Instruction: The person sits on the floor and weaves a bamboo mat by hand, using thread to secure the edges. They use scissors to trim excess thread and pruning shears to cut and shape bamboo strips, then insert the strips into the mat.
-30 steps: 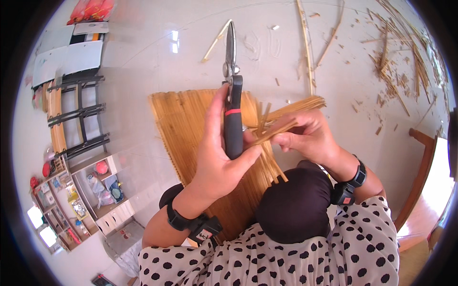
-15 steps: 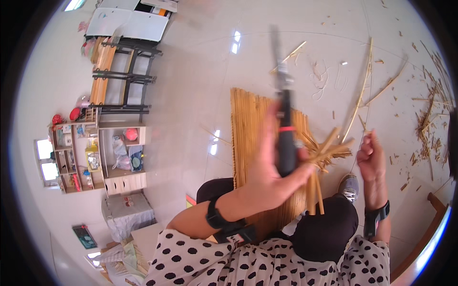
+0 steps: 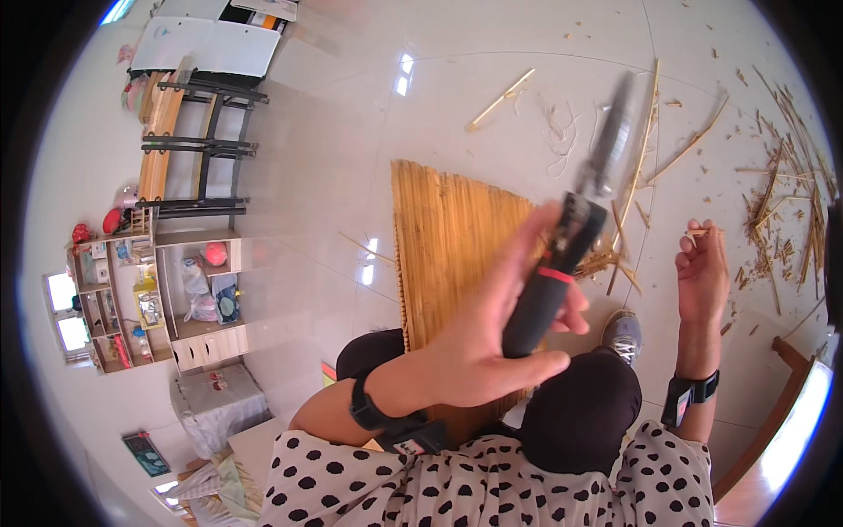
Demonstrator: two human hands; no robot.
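Note:
My left hand (image 3: 479, 338) is wrapped around a bladed hand tool (image 3: 536, 307) with a black handle and a red band. Its grey blade, smeared by motion, points up and right over the floor. Beneath this hand a brown mat of thin slats (image 3: 448, 237) stretches from between my knees onto the floor. Several loose straw-coloured sticks (image 3: 626, 275) lie by the mat's right corner, partly hidden by the tool. Off to the right, my right hand (image 3: 702, 281) is raised with curled fingers, pinching a short piece of stick (image 3: 696, 232) at the fingertips.
Stick scraps (image 3: 777, 211) litter the tiled floor at right. Long sticks (image 3: 645, 158) and white string (image 3: 562, 140) lie ahead. A shelf unit (image 3: 114, 299) and stacked black-legged tables (image 3: 198, 145) stand left. A wooden-edged piece of furniture (image 3: 781, 413) is at lower right, near my shoe (image 3: 622, 336).
The tool has swung from upright to tilting right. Crossed sticks by my left thumb are no longer there; some show near the mat's corner. My right hand has moved slightly right, and the view has shifted.

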